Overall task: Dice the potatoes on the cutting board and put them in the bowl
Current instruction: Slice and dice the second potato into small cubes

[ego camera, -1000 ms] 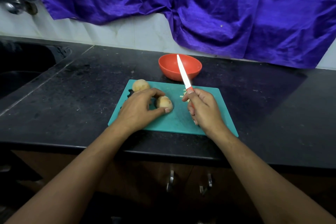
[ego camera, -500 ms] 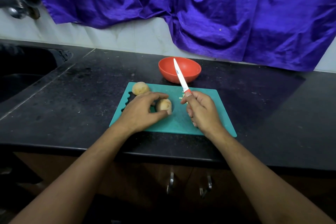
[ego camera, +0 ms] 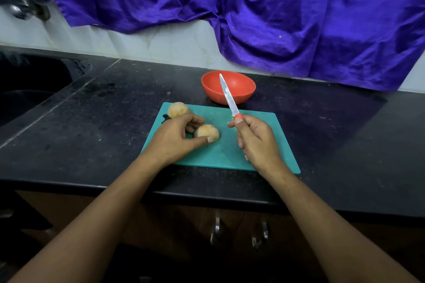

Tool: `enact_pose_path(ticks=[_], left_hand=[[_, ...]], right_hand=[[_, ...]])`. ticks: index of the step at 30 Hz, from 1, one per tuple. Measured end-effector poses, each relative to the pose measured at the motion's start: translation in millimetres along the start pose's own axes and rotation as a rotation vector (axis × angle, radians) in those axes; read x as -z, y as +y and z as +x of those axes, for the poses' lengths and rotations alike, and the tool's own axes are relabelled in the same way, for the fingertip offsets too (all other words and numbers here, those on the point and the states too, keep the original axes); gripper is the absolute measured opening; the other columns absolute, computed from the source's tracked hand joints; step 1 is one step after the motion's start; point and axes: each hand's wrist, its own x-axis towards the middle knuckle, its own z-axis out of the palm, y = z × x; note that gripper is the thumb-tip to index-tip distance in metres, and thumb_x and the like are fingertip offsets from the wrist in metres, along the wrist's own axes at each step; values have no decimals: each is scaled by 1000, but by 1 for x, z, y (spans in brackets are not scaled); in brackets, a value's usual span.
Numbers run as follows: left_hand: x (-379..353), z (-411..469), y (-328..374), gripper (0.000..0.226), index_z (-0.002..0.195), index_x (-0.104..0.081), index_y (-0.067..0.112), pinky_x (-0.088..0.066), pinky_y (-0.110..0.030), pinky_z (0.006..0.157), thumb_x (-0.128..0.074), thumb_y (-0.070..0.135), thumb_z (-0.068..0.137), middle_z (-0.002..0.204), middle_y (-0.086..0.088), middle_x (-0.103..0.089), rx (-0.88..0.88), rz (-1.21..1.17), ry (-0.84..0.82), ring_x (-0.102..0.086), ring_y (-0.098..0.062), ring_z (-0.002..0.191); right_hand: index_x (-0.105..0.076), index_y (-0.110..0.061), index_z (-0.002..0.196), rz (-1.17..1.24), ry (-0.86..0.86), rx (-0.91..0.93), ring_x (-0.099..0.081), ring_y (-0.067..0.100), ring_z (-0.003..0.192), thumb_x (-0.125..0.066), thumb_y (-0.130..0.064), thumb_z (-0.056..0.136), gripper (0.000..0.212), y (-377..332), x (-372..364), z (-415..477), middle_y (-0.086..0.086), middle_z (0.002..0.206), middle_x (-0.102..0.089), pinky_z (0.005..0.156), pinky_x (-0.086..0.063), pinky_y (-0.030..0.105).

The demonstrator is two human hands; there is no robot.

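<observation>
Little changed vs 1 s ago. L hand still on near potato, grip clamped on it: thumb along near side, fingers curled at far-left side, palm over left part of cutting board. Same hold, same spot on board as 0.5 s ago. Near potato whole, uncut, lying mid-board, a bit left of centre. Far potato at far-left corner of board, just beyond L hand knuckles, apart from near potato; not moved.

R hand still w/ grip closed round red handle of knife. Blade up off board, pointing far and slightly left, tip overlapping bowl in head view. Blade angle approx as before. Blade clear of both potatoes. R hand right of near potato, strip of bare board btwn them.

Few pale bits on board just left of knife's red collar, prob. potato scraps; there earlier too.

Bowl red, on table just beyond far edge of board, same place. Board teal, near table's front edge. Purple cloth hanging on far wall, sink at far left, tap above it, cabinet handles below table edge.
</observation>
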Motion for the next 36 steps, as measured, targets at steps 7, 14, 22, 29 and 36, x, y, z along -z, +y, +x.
enact_pose_path(ticks=[7, 14, 22, 29, 36], left_hand=[[0, -1, 0, 40, 107, -70, 34, -57, -35, 86, -83, 54, 76, 98, 18, -69, -7, 56, 35, -63, 0, 92], [-6, -1, 3, 38, 109, -65, 38, -54, -39, 79, -72, 63, 81, 97, 18, -63, -53, 197, 68, -59, -4, 91], [-25, 3, 14, 68, 127, -56, 32, -48, -37, 77, -56, 80, 80, 107, 4, -64, -16, 448, 125, -61, -20, 102], [5, 6, 3, 65, 136, -57, 43, -52, -38, 77, -59, 72, 78, 88, 14, -60, -72, 276, -115, -59, -8, 84], [1, 5, 3, 42, 110, -65, 37, -52, -39, 69, -80, 58, 76, 76, 9, -62, -28, 153, -34, -60, -7, 71]], right_hand=[[-72, -21, 102, -132, 19, 67, -50, 3, 53, -51, -30, 107, 23, -2, -2, -4, -8, 56, -56, 57, -41, 29], [-71, -21, 100, -151, 17, 93, -51, 12, 57, -51, -32, 107, 24, -3, -3, -6, 3, 60, -56, 62, -49, 45], [-70, -18, 96, -181, 28, 103, -53, 16, 61, -48, -40, 102, 32, -3, -3, -7, -5, 60, -56, 67, -50, 50], [-68, -25, 106, -206, -12, 89, -56, 13, 61, -50, -20, 105, 19, -5, -1, -7, 2, 63, -62, 67, -51, 45], [-63, -31, 130, -219, -41, 45, -58, 18, 60, -50, -19, 104, 32, -7, -2, -3, 5, 68, -67, 66, -51, 42]])
